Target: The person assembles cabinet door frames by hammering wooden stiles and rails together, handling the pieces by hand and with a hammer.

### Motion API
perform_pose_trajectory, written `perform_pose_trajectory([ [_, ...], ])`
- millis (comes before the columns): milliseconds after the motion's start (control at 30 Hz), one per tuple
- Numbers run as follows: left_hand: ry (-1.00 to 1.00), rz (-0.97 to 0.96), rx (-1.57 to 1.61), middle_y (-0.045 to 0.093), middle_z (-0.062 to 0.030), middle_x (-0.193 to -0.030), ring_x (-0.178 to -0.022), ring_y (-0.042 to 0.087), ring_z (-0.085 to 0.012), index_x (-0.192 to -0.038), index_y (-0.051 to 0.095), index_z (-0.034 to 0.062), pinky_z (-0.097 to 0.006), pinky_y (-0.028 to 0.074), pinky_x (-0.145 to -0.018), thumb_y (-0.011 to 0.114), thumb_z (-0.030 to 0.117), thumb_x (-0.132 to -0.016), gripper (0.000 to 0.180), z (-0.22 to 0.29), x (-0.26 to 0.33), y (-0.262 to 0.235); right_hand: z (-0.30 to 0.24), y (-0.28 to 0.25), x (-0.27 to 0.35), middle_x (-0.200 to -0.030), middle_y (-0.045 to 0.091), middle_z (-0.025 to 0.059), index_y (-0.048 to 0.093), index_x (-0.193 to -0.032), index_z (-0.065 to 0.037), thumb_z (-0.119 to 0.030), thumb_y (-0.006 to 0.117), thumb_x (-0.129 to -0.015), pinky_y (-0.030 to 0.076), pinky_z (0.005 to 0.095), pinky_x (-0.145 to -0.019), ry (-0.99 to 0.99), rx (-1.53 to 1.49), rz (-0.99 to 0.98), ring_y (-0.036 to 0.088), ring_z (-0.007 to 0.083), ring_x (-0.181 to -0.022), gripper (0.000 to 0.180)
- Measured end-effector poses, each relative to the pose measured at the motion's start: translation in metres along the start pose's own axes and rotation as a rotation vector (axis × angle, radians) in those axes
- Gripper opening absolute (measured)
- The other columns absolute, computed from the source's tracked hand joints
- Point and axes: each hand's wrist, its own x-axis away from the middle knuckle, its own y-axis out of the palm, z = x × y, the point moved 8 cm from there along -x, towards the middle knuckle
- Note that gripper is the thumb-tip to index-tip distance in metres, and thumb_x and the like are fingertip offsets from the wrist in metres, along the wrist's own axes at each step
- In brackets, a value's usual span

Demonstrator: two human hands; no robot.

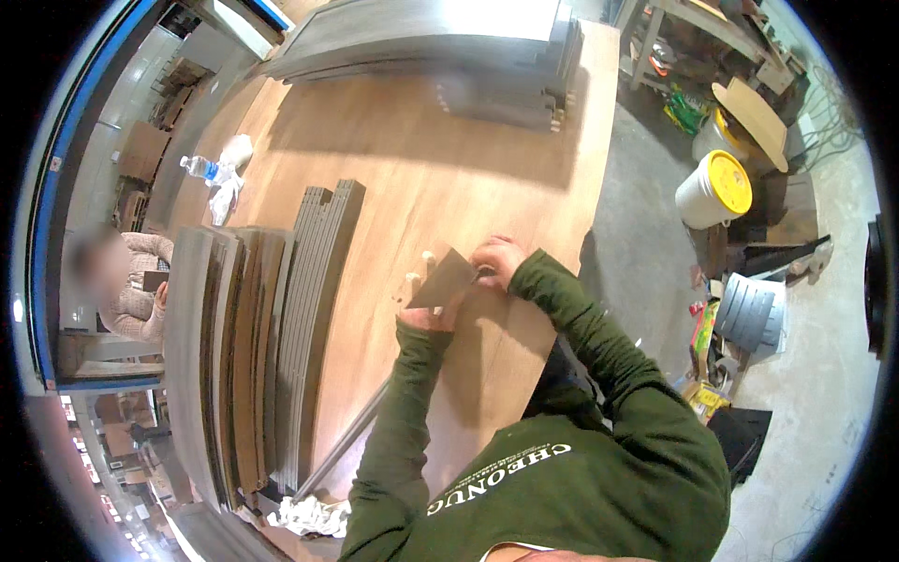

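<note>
Here we are over the wooden table (403, 192), and the play is all at its near edge, in front of the green sweatshirt (599, 468). The grey piece (445, 278), flat and sharp-cornered, sits between the two hands — left hand (428, 318) at its lower-left end, right hand (501, 258) just beside its upper-right corner. Its longer line seems to slant from near-left to far-right, so it points straight across from one hand to the other, though the tilt makes its true length hard to judge.

Left hand has the closer claim: it's closed on the piece, the palm mostly masked by that grey face. Pale stubs poke out past the far-left edge; fingertips or pegs, I can't tell. Over to the right hand, fingers curled in, something dark by the fingertips — whether they pinch that, the corner of the piece, or nothing, the picture won't say.

Away to the left, well apart from the piece, the bundle of grey strips (318, 281) runs up the table, the tall panels (192, 347) right beside it. Far side, the stacked boards (412, 33).
</note>
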Motion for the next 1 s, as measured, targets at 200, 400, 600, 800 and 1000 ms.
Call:
perform_pose_trajectory([
  [200,-0.031,-0.050,-0.043,0.062,-0.0097,-0.086,-0.079,0.060,-0.0265,-0.089,0.062,0.0059,-0.036,0.047,-0.069,0.068,0.010,-0.066,0.024,0.007,-0.014,-0.014,0.012,0.003,-0.007,-0.086,0.059,0.0025,0.060,-0.085,-0.015,-0.018,0.069,-0.063,0.030,0.0404,-0.095,-0.012,0.021,0.002,0.053,0.0216,-0.092,0.024],
  [400,-0.347,-0.128,0.149,0.062,-0.0095,-0.094,-0.084,0.060,-0.0243,-0.100,0.060,0.0083,-0.035,0.048,-0.073,0.065,0.016,-0.071,0.030,-0.030,0.000,0.015,-0.030,-0.058,-0.012,-0.101,0.058,0.0082,0.057,-0.105,-0.011,-0.015,0.069,-0.065,0.033,0.0404,-0.096,0.085,-0.222,0.124,0.050,0.0265,-0.102,0.042],
  [600,-0.354,-0.134,0.310,0.056,-0.0120,-0.105,-0.095,0.054,-0.0291,-0.111,0.052,0.0100,-0.038,0.046,-0.076,0.060,0.032,-0.074,0.044,-0.047,0.033,0.027,-0.123,-0.055,-0.024,-0.127,0.035,0.0154,0.022,-0.130,0.000,-0.036,0.080,-0.055,0.025,0.0374,-0.101,-0.282,-0.499,0.379,0.034,0.0283,-0.120,0.101],
  [800,-0.706,0.310,-0.266,0.057,-0.0139,-0.100,-0.093,0.054,-0.0310,-0.109,0.054,0.0054,-0.041,0.044,-0.079,0.066,0.028,-0.068,0.048,-0.020,0.172,-0.125,-0.017,-0.025,-0.014,-0.121,0.041,0.0125,0.032,-0.124,-0.003,-0.027,0.077,-0.061,0.039,0.0412,-0.089,0.009,-0.446,0.710,0.045,0.0270,-0.104,0.081],
  [1000,-1.798,0.382,-0.923,0.049,-0.0192,-0.106,-0.094,0.051,-0.0338,-0.105,0.052,0.0062,-0.043,0.042,-0.080,0.065,0.022,-0.066,0.043,0.034,0.500,-0.240,-0.055,-0.082,-0.069,-0.115,0.043,0.0121,0.035,-0.120,0.000,-0.011,0.081,-0.057,0.041,0.0368,-0.085,-0.146,-0.508,0.648,0.045,0.0230,-0.100,0.079],
])
